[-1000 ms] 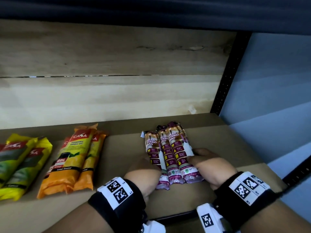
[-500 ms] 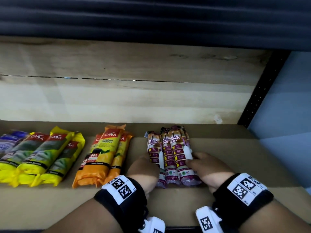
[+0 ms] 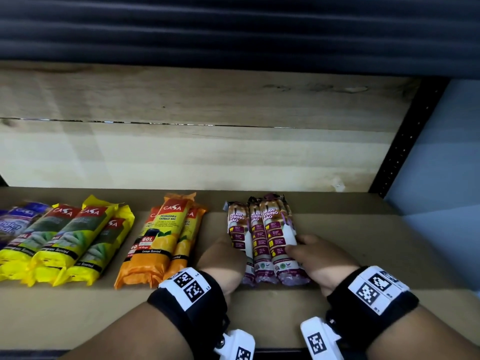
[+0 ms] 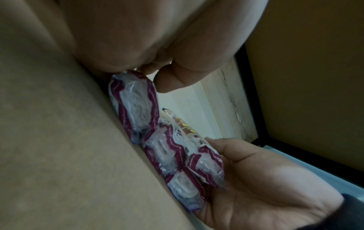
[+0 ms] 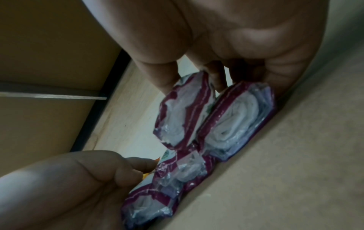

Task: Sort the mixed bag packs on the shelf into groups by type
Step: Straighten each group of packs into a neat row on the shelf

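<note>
Several purple-and-white drawstring bag packs [image 3: 262, 237] lie side by side on the brown shelf board [image 3: 350, 245], right of centre. My left hand [image 3: 230, 246] cups their left side, fingers curled against the outer pack [image 5: 149, 197]. On the right side, my right hand [image 3: 302, 249] holds them, thumb over the top pack [image 4: 204, 168] and fingers along its flank. The packs' rolled ends [image 5: 234, 123] face both wrist cameras. Orange packs [image 3: 161, 242] lie left of them, then yellow packs [image 3: 70, 242].
A blue-purple pack [image 3: 15, 222] sits at the far left edge. A pale wooden back panel [image 3: 207, 157] closes the shelf behind. A black perforated upright [image 3: 400, 146] marks the right end, and the upper shelf's dark edge [image 3: 233, 35] hangs overhead.
Both hands stay clasped on the drawstring packs, which have barely moved. My view has swung left, bringing the yellow packs fully and the blue-purple pack into sight.
</note>
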